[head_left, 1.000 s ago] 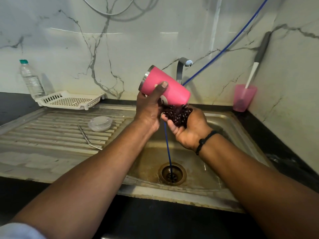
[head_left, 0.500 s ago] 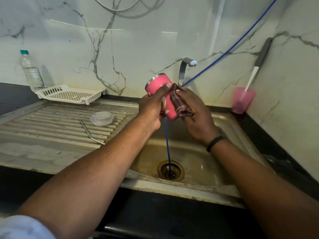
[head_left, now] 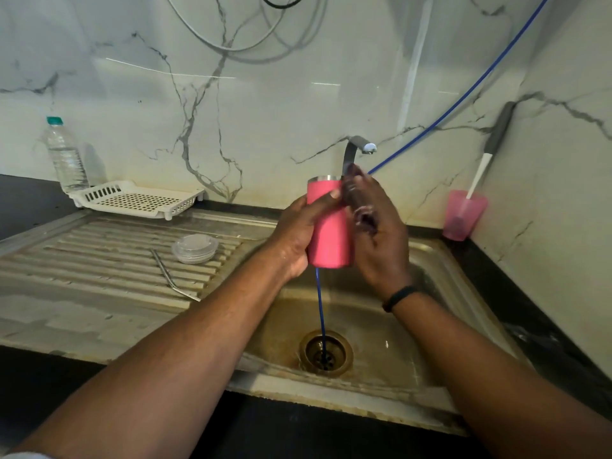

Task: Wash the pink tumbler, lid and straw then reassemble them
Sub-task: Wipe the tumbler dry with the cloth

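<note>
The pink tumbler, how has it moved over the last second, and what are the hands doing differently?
The pink tumbler went from tilted with its rim up-left to upright, rim on top. The left hand kept its grip. The right hand rose from under the base to the tumbler's side, pressing the dark scrubber there. Lid and straw stayed on the drainboard.

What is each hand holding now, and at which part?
The left hand grips the pink tumbler around its side wall. The right hand presses a dark scrubber against its upper side.
</note>
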